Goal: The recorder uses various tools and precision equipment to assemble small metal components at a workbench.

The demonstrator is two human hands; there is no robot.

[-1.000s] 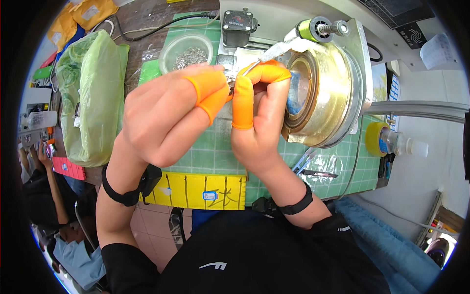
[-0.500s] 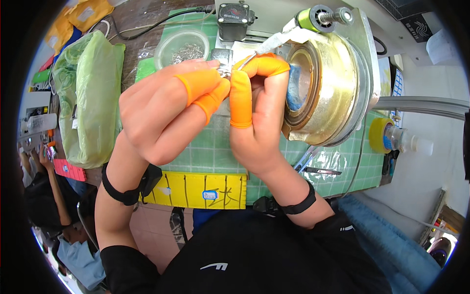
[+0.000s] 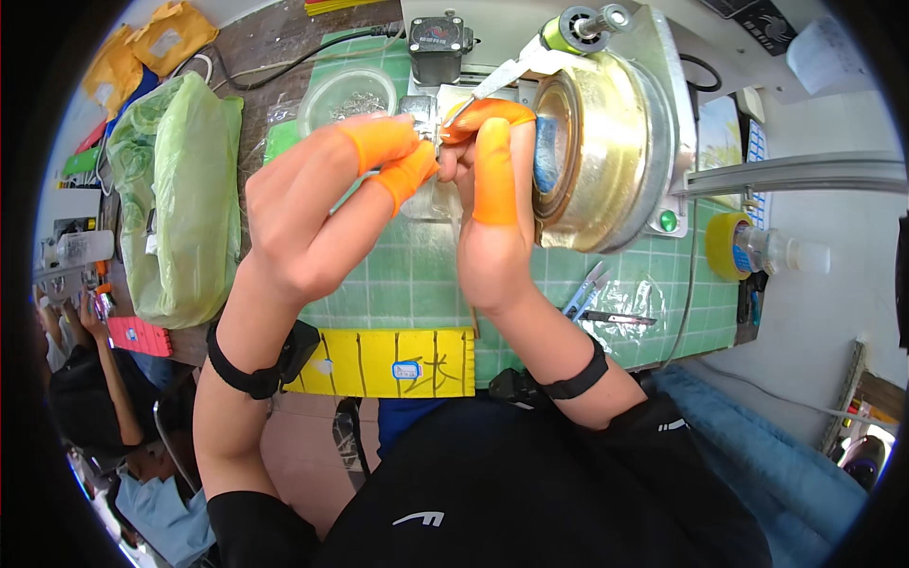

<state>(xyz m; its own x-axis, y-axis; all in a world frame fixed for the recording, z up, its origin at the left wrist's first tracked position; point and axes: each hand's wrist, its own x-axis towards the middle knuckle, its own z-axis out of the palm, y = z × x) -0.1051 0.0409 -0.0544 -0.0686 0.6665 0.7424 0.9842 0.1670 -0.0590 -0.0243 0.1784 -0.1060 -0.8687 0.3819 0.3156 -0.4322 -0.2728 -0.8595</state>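
Note:
My left hand [image 3: 317,204], orange cots on thumb and forefinger, is closed in a pinch at a small shiny metal piece [image 3: 432,133], largely hidden by the fingertips. Beside it is a little metal block [image 3: 418,106]. My right hand [image 3: 497,204], also in orange cots, has its fingers curled close to the left fingertips. A slim pointed silver tool [image 3: 488,87] runs from that hand's forefinger up to the right; the grip on it is partly hidden. Just beyond my left hand stands a round clear tub [image 3: 322,87] of small metal parts.
A large brass-coloured ring-shaped machine part [image 3: 625,151] stands right of my right hand, with a green spool [image 3: 561,33] above. A green plastic bag [image 3: 175,199] lies left. Small snips [image 3: 585,289], a yellow strip [image 3: 331,364] and a tape roll [image 3: 724,246] lie around the green mat [image 3: 379,284].
My right hand has turned, its thumb lifting more upright and its lower fingers coming into view near the metal piece. The pointed tool has shifted left with it. My left hand keeps its pinch.

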